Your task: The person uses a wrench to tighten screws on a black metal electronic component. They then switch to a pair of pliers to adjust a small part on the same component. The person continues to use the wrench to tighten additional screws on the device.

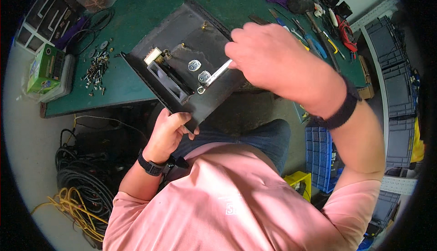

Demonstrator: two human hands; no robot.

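Note:
A black sheet-metal panel with folded edges (214,34) lies tilted, partly over the bench and partly over my lap. My left hand (169,130) grips its near corner, thumb on top. In my right hand (264,53) is a silver wrench (218,74), its far end down beside a nut or ring (200,90) on the panel. Two round metal sockets (195,65) sit next to the wrench. Left of them are a black fan-like part (170,83) and a small white-and-brown block (153,56). A brass stud (204,25) stands farther up the panel.
Loose screws and washers (96,71) lie on the green bench (132,28) at left, near a green box (45,69). Pliers and other hand tools (318,41) spread over the right side. Black cable coils (86,178) lie at lower left; a blue crate (318,157) stands at right.

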